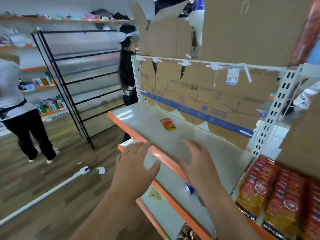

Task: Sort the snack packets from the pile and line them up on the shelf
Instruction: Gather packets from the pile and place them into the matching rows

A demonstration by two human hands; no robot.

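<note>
I see my left hand (134, 163) spread flat, fingers apart and holding nothing, over the orange front edge of the shelf (138, 118). My right hand (199, 163) is just beside it, farther in over the shelf's pale top, also splayed wide with nothing in it; whether either palm touches the shelf I cannot tell. One small red and yellow snack packet (168, 123) lies flat on the shelf, beyond both hands and near the cardboard boxes (199, 90) that stand behind the shelf. To the right of the shelf, lower down, red packets (277, 193) stand in packed rows. Left of the shelf a black wire rack (81, 84) stands on the wooden floor, with two people near it.
</note>
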